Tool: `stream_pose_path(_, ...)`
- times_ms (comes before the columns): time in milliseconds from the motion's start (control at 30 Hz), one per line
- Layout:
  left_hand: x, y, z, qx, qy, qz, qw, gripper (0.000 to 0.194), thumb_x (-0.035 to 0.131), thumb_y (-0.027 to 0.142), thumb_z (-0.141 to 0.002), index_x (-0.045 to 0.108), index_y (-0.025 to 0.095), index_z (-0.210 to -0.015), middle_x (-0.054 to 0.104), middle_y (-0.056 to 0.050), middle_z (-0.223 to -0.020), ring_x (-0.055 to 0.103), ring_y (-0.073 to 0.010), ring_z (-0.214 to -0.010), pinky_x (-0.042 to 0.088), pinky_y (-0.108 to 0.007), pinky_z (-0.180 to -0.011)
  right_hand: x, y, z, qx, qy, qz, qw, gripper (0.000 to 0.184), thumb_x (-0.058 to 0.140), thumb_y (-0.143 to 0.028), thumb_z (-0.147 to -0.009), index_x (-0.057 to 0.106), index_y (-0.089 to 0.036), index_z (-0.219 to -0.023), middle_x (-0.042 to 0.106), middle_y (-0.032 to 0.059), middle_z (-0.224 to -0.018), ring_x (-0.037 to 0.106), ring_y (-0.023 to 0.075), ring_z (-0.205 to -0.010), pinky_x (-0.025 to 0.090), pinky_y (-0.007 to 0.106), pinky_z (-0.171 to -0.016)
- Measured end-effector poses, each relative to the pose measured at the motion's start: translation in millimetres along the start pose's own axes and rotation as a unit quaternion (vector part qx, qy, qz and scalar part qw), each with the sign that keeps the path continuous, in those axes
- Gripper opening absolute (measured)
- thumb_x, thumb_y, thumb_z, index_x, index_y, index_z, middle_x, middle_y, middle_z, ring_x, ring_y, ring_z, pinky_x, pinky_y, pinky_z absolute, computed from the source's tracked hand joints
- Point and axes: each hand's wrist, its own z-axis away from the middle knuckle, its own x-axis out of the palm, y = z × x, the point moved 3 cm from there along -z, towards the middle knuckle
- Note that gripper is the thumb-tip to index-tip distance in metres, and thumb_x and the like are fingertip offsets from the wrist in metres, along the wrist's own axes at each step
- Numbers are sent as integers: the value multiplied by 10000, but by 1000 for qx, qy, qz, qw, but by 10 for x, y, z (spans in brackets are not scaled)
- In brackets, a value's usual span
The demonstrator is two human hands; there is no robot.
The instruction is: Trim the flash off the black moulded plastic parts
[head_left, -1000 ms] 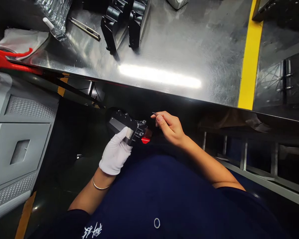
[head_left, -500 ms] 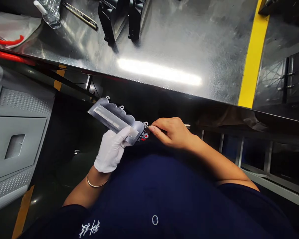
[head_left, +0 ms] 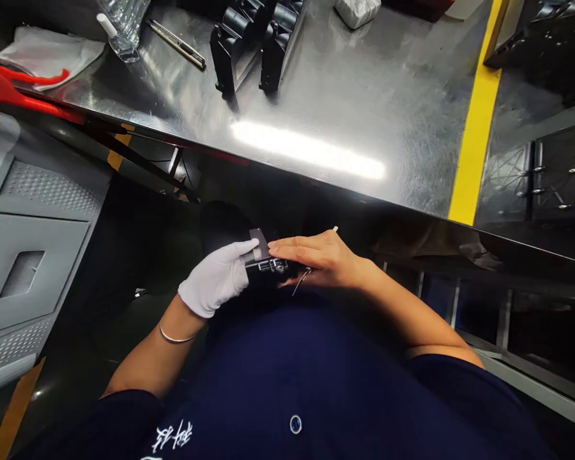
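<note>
My left hand (head_left: 215, 278), in a white glove, grips a black plastic part (head_left: 271, 265) by its left side, thumb on top. The part is turned end-on, with a flat strip on its upper face and small moulded details on the near end. My bare right hand (head_left: 323, 257) lays its fingertips on the part's right side. A slim tool (head_left: 303, 281) is tucked in that hand; its thin metal tip points down toward my body and a pale end shows above the knuckles. Most of the tool is hidden by the hand.
On the metal table (head_left: 345, 115) stand two black moulded parts (head_left: 280, 48). Left of them lie a pen (head_left: 176, 43), a clear plastic bottle (head_left: 127, 29), a white cloth (head_left: 48, 54) and a red-handled item (head_left: 19, 96). A grey plastic bin (head_left: 33, 255) stands at the left.
The black part has turned from lying broadside to end-on and shifted right. My right hand has gone from holding the tool's tip at the part's end to resting fingers on the part.
</note>
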Motion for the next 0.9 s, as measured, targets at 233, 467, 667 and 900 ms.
stream_pose_path(233, -59, 98, 127, 419, 109, -265, 861, 137, 779, 47, -704, 780, 168, -770, 733, -35, -850, 632, -120, -800, 453, -116, -773, 47, 37, -53, 141, 238, -4, 961, 448, 792, -502, -713, 723, -199, -1035, 748, 62, -870, 674, 168, -643, 561, 267, -590)
stream_pose_path(467, -34, 140, 89, 478, 184, -314, 800, 155, 730, 167, -779, 710, 183, -626, 611, 20, -582, 503, -121, -571, 392, -204, -575, 154, 3, -61, 143, 118, -140, 973, 405, 646, -542, -847, 712, -188, -1033, 730, 52, -862, 671, 148, -703, 541, 253, -631)
stream_pose_path(667, -21, 100, 82, 430, 82, -404, 804, 188, 760, 339, -738, 720, 177, -652, 648, -10, -614, 547, -136, -580, 414, -221, -559, 71, -15, -52, 116, 96, -32, 988, 168, 560, -242, -941, 713, -176, -961, 698, 42, -767, 620, 110, -650, 492, 224, -603)
stream_pose_path(900, 10, 89, 78, 406, 51, -465, 785, 313, 680, 453, -791, 702, 158, -687, 651, -15, -638, 544, -126, -585, 436, -222, -566, 99, -30, -39, 82, 58, -23, 995, 130, 583, -172, -919, 705, -159, -962, 721, 43, -797, 648, 107, -673, 485, 198, -604)
